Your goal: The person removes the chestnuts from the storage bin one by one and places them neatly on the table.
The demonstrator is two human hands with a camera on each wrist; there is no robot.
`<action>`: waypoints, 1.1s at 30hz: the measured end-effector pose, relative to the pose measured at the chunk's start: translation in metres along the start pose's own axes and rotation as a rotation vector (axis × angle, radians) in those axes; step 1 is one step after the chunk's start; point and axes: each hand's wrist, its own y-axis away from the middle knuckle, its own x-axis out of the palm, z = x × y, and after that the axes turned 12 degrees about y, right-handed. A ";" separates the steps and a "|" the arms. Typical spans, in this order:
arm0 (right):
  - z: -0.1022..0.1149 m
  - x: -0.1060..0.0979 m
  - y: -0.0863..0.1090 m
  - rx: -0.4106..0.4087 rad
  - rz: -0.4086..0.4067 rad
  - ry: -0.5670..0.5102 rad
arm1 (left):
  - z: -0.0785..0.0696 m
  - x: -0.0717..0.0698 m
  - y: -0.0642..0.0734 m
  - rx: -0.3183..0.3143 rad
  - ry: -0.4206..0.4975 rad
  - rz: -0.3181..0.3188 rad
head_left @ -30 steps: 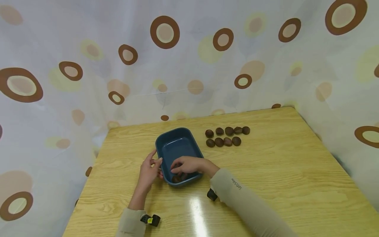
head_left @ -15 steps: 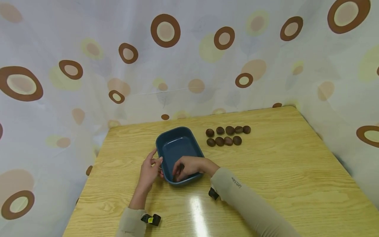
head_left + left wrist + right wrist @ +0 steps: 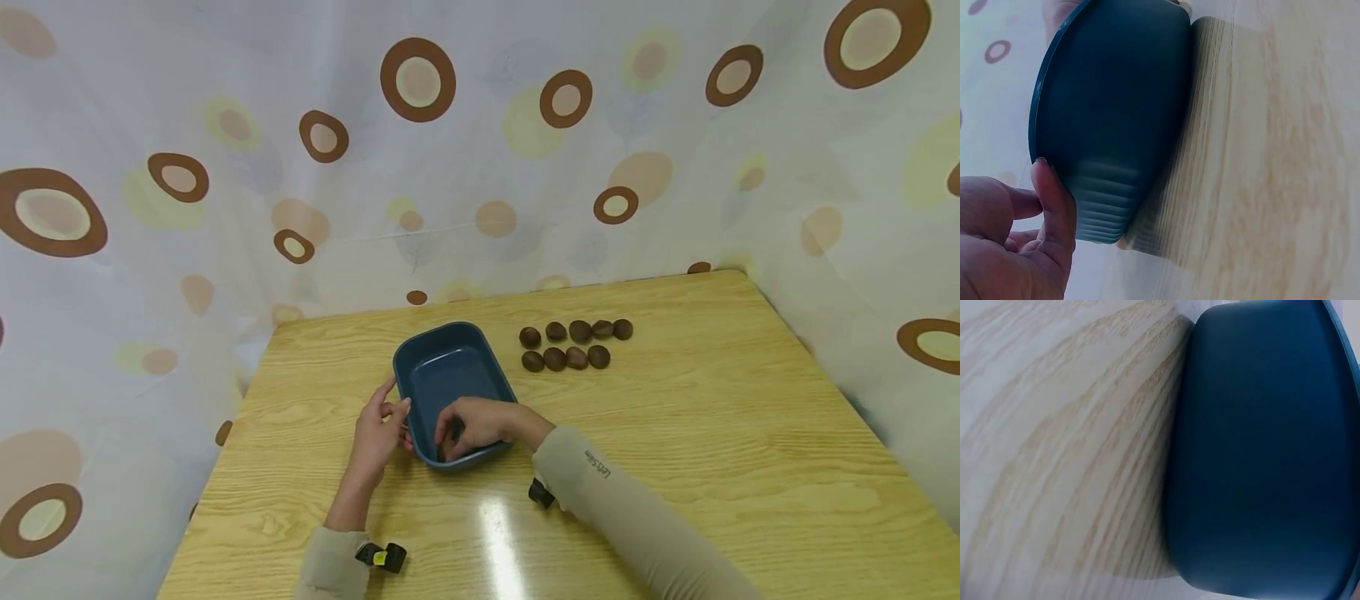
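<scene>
A deep blue rectangular dish with rounded corners stands on the wooden table. At its left side my left hand grips it, thumb at the rim and fingers along the outer wall. The left wrist view shows that thumb against the dish's ribbed outer wall. My right hand reaches inside the dish at the near end, its fingers curled round a brown chestnut, mostly hidden by them. In the right wrist view the dish's wall hides nearly all of that hand.
Right of the dish, several chestnuts lie in two rows, a back row and a front row. The wooden table meets a patterned curtain at the back and sides.
My right hand's fingers have dipped lower into the dish's near end and closed round a chestnut that showed more openly before. The left hand, the dish and the two rows have stayed put.
</scene>
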 end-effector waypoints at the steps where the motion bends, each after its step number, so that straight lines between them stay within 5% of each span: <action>1: 0.001 0.000 0.001 -0.004 -0.009 -0.007 | 0.000 0.000 -0.001 -0.001 0.001 -0.001; 20: 0.001 -0.024 0.020 -0.067 -0.211 -0.111 | 0.001 -0.001 -0.001 -0.012 0.009 0.004; 33: -0.002 -0.045 0.037 -0.079 -0.265 -0.171 | 0.001 -0.001 0.000 0.003 0.010 0.013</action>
